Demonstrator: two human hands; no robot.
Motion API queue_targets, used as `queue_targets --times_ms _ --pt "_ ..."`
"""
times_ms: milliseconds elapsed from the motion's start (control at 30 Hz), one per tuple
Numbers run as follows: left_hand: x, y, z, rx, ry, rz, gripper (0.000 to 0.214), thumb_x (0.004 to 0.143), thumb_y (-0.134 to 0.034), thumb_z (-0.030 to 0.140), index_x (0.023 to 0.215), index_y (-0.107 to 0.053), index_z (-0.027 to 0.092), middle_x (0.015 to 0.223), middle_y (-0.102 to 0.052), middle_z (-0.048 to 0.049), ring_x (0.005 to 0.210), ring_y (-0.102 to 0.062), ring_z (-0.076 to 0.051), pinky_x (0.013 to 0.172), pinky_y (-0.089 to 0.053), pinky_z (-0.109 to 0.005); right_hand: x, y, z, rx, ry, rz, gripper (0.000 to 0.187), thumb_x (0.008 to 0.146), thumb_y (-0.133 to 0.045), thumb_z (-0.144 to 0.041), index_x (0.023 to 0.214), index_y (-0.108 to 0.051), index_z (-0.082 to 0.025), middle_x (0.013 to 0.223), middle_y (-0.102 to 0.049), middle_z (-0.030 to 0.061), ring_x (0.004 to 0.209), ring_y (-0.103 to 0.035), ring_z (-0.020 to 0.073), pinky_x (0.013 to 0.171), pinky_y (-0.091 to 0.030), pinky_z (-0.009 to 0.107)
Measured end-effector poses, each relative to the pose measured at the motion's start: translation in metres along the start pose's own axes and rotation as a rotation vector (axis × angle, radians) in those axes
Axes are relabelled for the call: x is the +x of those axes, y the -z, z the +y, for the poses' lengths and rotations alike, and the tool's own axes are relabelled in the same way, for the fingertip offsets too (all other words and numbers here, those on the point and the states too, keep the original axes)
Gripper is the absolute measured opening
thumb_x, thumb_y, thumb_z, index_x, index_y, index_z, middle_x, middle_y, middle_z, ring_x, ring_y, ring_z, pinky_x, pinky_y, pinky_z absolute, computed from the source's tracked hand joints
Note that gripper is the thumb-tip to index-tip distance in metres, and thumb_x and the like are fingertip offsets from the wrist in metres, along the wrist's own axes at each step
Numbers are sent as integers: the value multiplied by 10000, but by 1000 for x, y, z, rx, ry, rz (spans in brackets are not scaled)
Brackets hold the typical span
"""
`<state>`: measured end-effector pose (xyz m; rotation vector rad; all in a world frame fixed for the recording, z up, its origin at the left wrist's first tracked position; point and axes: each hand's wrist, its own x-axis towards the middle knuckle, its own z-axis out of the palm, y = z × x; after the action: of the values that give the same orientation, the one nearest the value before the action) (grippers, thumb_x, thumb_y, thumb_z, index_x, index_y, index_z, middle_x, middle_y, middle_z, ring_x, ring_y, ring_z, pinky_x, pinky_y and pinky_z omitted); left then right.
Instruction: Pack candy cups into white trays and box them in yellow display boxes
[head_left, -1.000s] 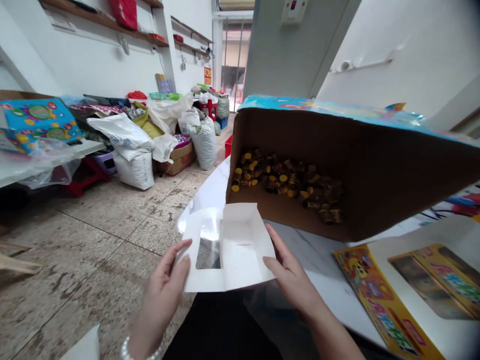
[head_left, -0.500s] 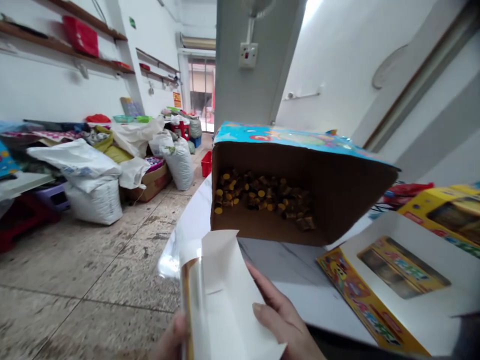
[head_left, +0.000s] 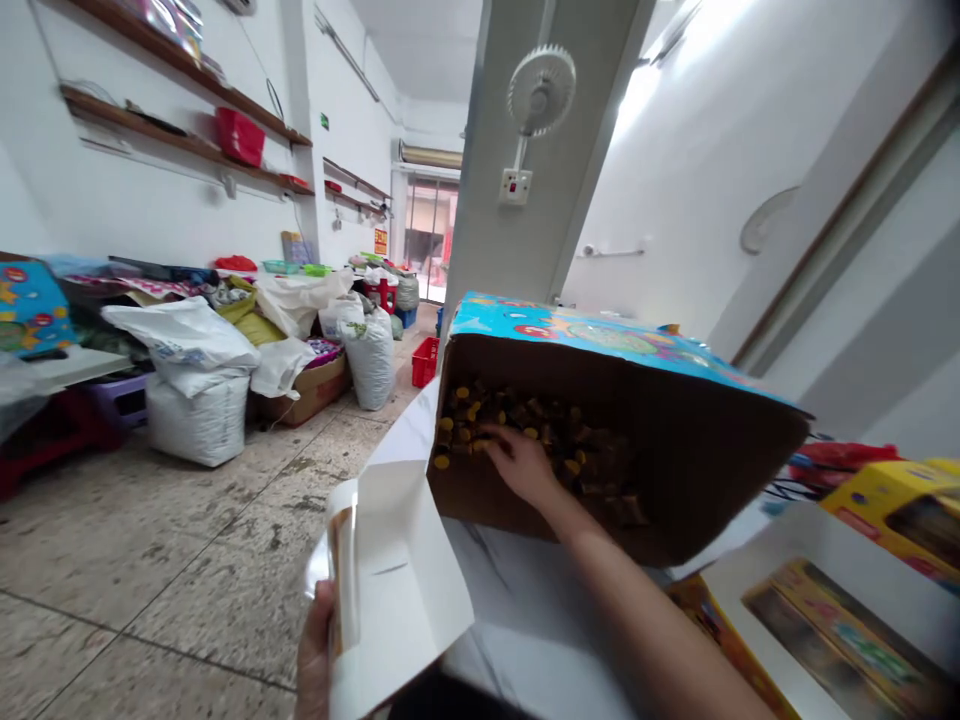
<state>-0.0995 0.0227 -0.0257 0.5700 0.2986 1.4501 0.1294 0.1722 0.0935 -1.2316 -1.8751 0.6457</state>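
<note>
My left hand (head_left: 315, 650) grips a small white folded carton (head_left: 390, 590) with a clear window, holding it upright near the bottom of the view. My right hand (head_left: 517, 462) reaches inside a large cardboard box (head_left: 675, 470) lying on its side on the white table (head_left: 525, 620). Its fingers rest among several small gold-capped pieces (head_left: 465, 410) piled in the box. Whether the fingers hold one is hidden. The box has a blue printed top (head_left: 592, 335).
Flat yellow window cartons (head_left: 825, 620) lie on the table at the right. White sacks (head_left: 195, 400) and bags stand on the tiled floor to the left. A pillar with a wall fan (head_left: 540, 85) rises behind the box. Shelves line the left wall.
My right hand let go of the white carton and reached forward into the cardboard box. The left hand alone now holds the carton, and the view tilted upward.
</note>
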Motion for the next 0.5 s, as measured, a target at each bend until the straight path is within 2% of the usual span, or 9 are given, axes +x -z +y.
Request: queue_targets --times_ms 100,167,200,267,333,433,500 --pt "0 -9 -3 53 22 -10 488 862 -447 677 934 -792 340 964 -794 -21 1208 -628 -296 1041 -480 -436 38 -25 19 -198 119 -74 512 847 -607 -293 1339 -591 -151 1522 -440 139 1444 -306 323 1188 -211 487" --pt "-1 -8 -6 68 43 -18 488 866 -451 665 962 -787 325 1019 -786 -30 1223 -618 -295 1037 -486 -424 53 -41 29 -303 176 -148 635 788 -697 -348 1369 -555 -135 1586 -335 146 1494 -157 360 1207 -79 535" --pt "-1 -7 -7 75 55 -11 507 872 -437 672 998 -780 320 1048 -781 -36 1231 -612 -299 1045 -481 -430 59 -45 33 -351 193 -185 670 763 -728 -389 1364 -557 -146 1589 -331 142 1497 -127 376 1199 -37 566" --pt "0 -7 -8 86 83 1 553 877 -406 697 1070 -759 318 1084 -774 -45 1242 -603 -311 1061 -471 -455 67 -45 41 -434 216 -257 633 733 -754 -449 1294 -610 -193 1542 -418 117 1478 -178 385 1183 -35 601" --pt "4 -13 -10 89 105 12 587 874 -393 717 1134 -736 318 1095 -771 -49 1239 -604 -322 1061 -474 -470 72 -35 48 -507 230 -312 524 729 -754 -456 1196 -671 -233 1444 -532 93 1431 -288 371 1172 -104 596" --pt "12 -28 -18 82 139 23 603 832 -490 717 1200 -710 292 1079 -773 -63 1203 -627 -347 1030 -505 -479 75 -9 55 -595 222 -355 425 744 -737 -473 1106 -729 -253 1296 -638 99 1344 -413 368 1127 -235 571" --pt "17 -39 -25 67 185 49 582 795 -588 683 1208 -707 290 1070 -776 -63 1178 -640 -361 1014 -520 -481 77 10 58 -635 190 -377 434 687 -781 -512 1036 -762 -255 1179 -695 106 1235 -519 376 1058 -346 536"
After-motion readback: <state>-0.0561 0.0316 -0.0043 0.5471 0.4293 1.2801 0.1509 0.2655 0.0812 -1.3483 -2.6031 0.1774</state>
